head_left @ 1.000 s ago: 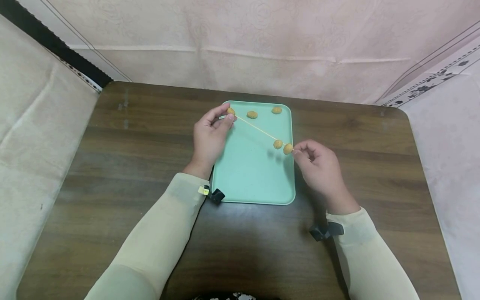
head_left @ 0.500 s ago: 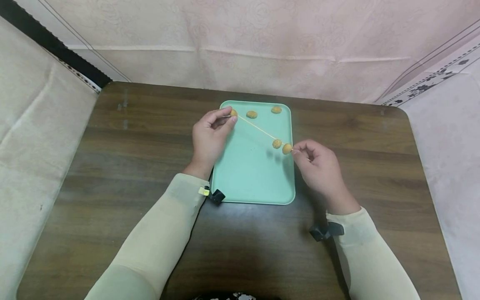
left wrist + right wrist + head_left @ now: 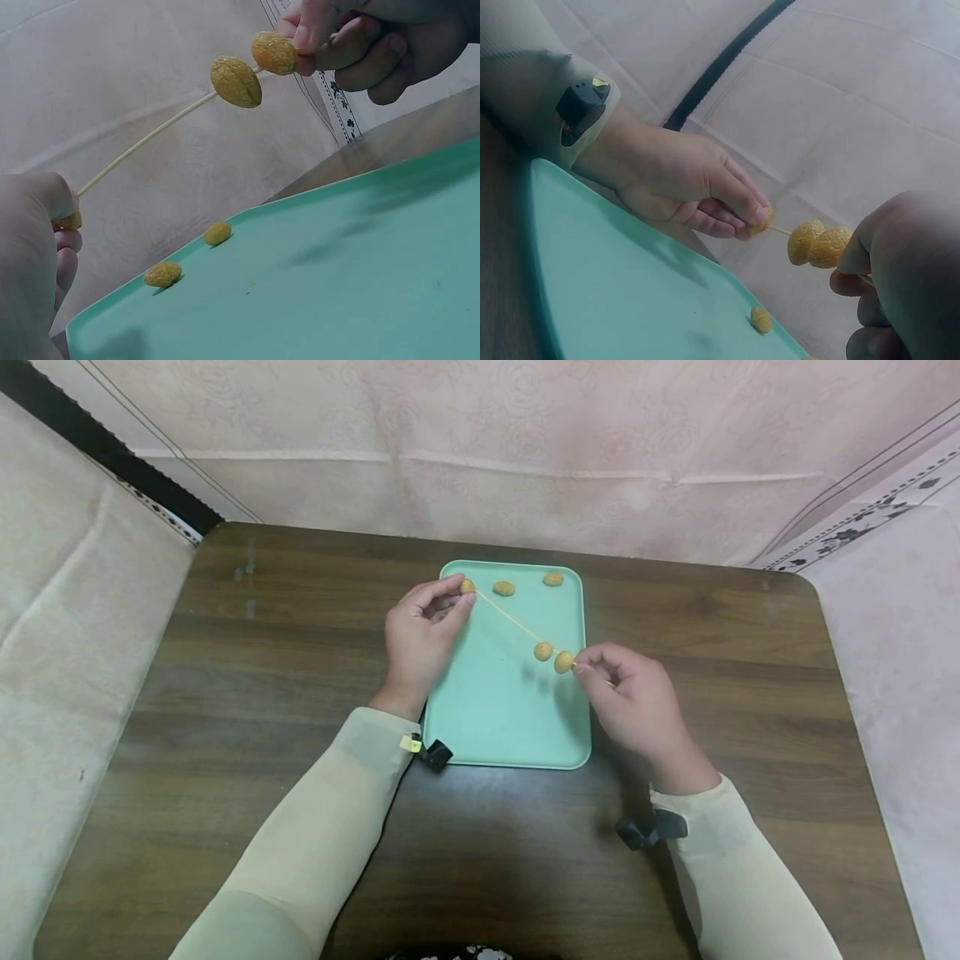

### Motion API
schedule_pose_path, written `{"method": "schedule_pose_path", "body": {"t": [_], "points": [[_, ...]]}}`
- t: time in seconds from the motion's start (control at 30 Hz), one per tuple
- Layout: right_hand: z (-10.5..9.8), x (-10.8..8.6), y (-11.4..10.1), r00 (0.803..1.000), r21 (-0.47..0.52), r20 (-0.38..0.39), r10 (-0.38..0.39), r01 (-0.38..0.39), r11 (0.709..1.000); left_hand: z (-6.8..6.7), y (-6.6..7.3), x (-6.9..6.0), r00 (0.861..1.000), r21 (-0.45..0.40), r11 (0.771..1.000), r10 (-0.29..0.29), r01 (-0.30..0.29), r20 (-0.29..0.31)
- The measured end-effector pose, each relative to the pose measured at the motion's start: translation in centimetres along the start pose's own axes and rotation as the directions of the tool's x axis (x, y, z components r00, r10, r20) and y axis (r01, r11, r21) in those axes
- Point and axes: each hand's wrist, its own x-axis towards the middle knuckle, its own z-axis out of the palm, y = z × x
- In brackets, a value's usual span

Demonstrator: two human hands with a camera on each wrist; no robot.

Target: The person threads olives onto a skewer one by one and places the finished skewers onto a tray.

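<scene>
- End fruit (image 3: pixel 467 586) is pinched by left hand (image 3: pixel 422 639) near tray's (image 3: pixel 502 727) far-left corner.
- Skewer (image 3: pixel 512 618), threaded through two fruits (image 3: pixel 564 662), is pinched by right hand (image 3: pixel 633 702) near right edge.

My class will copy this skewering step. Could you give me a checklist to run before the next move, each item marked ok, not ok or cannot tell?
1. Right hand grips the stick: ok, pinched beside the two threaded pieces.
2. Left hand holds the third piece: ok, at the stick's other end.
3. Third piece pierced through: cannot tell, fingers cover part of it.
4. All pieces off the tray: not ok, two loose pieces lie there.
5. Tray flat on the table: ok.
</scene>
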Motion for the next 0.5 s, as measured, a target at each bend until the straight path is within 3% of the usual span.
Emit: {"method": "schedule_pose_path", "body": {"t": [0.33,0.5], "points": [[-0.08,0.04,-0.32,0.998,-0.002,0.003,-0.057,0.057,0.998,0.12,0.44,-0.24,0.999,-0.005,0.999,0.039,-0.039,0.037],[0.08,0.24,-0.58,0.999,0.0,0.003,-0.048,0.048,0.999,0.52,0.82,-0.76,0.995,-0.018,0.999,0.05,-0.049,0.091]]}}
